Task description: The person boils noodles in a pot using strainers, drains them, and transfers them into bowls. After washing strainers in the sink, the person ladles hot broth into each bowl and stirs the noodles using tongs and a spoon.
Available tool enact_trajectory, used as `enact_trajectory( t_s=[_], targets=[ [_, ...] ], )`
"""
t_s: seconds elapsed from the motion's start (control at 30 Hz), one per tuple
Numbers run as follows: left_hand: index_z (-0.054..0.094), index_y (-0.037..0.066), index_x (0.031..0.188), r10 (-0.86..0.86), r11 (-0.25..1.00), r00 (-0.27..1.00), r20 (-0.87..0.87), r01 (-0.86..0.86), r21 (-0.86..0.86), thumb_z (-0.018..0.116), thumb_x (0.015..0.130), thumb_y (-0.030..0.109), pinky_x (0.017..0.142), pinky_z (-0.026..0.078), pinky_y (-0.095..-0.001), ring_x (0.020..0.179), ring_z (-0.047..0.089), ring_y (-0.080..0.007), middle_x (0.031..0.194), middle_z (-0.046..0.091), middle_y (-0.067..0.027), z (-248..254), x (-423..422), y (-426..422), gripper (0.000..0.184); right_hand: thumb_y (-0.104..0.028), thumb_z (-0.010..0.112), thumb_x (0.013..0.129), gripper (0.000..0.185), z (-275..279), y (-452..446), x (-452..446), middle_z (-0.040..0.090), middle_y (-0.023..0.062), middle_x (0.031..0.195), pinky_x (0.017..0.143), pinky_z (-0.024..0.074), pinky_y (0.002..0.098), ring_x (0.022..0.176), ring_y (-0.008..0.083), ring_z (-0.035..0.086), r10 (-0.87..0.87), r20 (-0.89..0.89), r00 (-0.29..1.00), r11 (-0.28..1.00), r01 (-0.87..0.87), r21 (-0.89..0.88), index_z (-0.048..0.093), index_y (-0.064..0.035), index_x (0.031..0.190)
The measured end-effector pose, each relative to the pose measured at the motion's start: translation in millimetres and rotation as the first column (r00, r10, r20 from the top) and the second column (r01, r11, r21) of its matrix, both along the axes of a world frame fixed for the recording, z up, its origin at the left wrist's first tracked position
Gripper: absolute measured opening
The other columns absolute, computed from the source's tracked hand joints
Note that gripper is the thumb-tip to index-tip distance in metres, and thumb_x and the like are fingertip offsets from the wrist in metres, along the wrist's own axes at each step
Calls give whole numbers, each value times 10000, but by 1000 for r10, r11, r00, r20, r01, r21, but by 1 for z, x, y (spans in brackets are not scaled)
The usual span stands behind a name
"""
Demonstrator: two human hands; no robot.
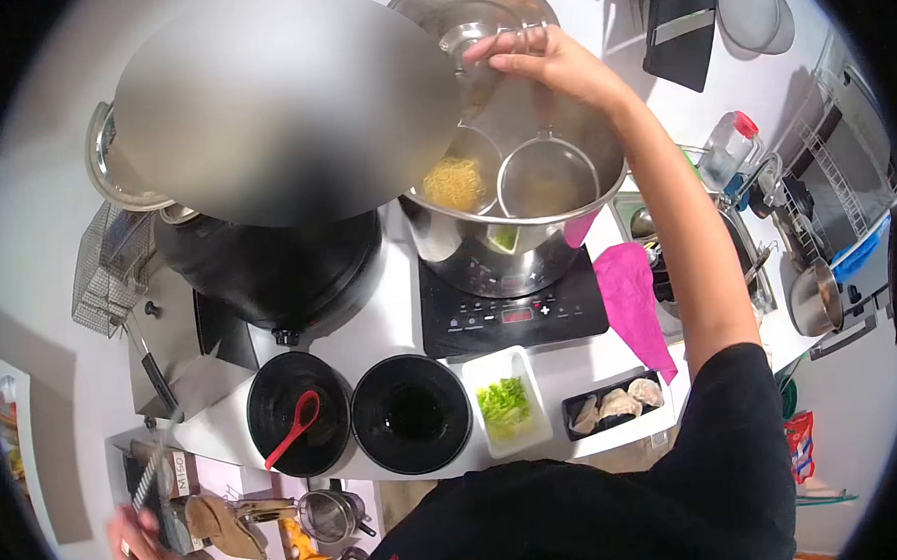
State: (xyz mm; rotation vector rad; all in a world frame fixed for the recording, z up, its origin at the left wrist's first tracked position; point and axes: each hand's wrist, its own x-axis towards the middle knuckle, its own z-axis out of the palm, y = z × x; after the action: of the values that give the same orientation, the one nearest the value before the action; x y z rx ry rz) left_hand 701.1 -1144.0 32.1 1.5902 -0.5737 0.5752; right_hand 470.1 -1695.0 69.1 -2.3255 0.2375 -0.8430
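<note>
My right hand (pixel 529 58) reaches over a large steel pot (pixel 466 229), its fingers closed on the upright wire handle of a noodle strainer. Inside the pot hang two round strainers; yellow noodles (pixel 454 184) lie in the left one, and cloudy liquid shows in the right strainer (pixel 548 176). Which strainer the gripped handle belongs to is hard to make out. At the lower left, my left hand (pixel 140 556) is closed around a slim, pale, ridged rod (pixel 155 471) that points up and away. Its exact kind is unclear.
The pot stands on an induction cooker (pixel 515 317). Along the front edge are two black bowls (pixel 413 452), one with a red spoon (pixel 293 429), lettuce (pixel 505 408) in a white tray and dumplings (pixel 620 403) in a black tray. A pink cloth (pixel 632 307) lies right; a blur covers the upper left.
</note>
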Motion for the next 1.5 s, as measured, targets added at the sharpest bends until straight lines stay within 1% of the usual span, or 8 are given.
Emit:
enact_trajectory(
  t_s=[0.07,0.17,0.3,0.37,0.5,0.57,0.67,1.5],
  targets=[
    [631,-83,892,-142,990,988,68,141,11,554,878,40,594,523,-256,783,623,-209,937,601,-182,24,-15,-89,146,-133,578,849,209,-1,-6,0,665,21,1001,862,432,268,933,122,581,7,-23,1000,999,-6,32,675,-70,1022],
    [683,-17,881,-664,710,717,213,514,482,635,788,9,620,485,-242,723,621,-149,804,641,-108,53,-64,-244,108,-139,584,845,179,-5,-6,-2,674,25,933,836,441,276,891,122,588,30,-4,1000,999,-30,33,688,-82,979],
    [662,-16,799,-904,389,347,248,431,814,632,748,40,610,477,-352,620,587,-317,728,620,-174,14,-66,-381,81,-128,584,847,164,-8,8,-10,676,47,907,846,440,286,891,132,594,-23,-26,999,999,24,34,690,-65,955],
    [612,-40,738,-892,182,438,109,130,975,534,717,25,646,488,-415,704,594,-400,683,583,-248,-9,-64,-428,104,-108,578,855,165,-3,20,-13,672,37,959,886,428,285,932,133,584,-70,-77,995,996,74,58,679,-34,963],
    [665,-3,780,-850,-244,519,-94,-229,942,528,745,82,689,518,-413,822,648,-339,815,643,-228,-47,-53,-479,165,-83,560,854,159,-2,20,-14,670,52,933,875,432,287,911,134,586,-64,-54,997,996,67,53,676,-20,941],
    [681,12,811,-817,-24,562,126,-251,968,525,766,121,713,524,-414,832,659,-319,860,662,-202,-23,-72,-471,195,-73,561,850,155,-6,13,-10,664,51,934,864,434,279,915,129,582,-31,-39,999,994,35,101,671,-12,941],
    [678,5,823,-823,23,553,131,-198,980,525,767,121,712,527,-421,829,659,-329,862,661,-205,-18,-80,-468,200,-66,564,857,141,-5,14,-12,656,34,945,864,432,269,922,122,575,-21,-39,999,991,26,135,665,-13,939],
    [688,31,789,-816,127,519,255,-270,954,508,765,109,673,527,-424,771,664,-329,798,658,-202,-9,-59,-459,198,-104,582,851,129,-5,20,-8,667,26,852,791,442,276,785,100,557,-40,7,999,997,39,71,672,-23,896]
  ],
)
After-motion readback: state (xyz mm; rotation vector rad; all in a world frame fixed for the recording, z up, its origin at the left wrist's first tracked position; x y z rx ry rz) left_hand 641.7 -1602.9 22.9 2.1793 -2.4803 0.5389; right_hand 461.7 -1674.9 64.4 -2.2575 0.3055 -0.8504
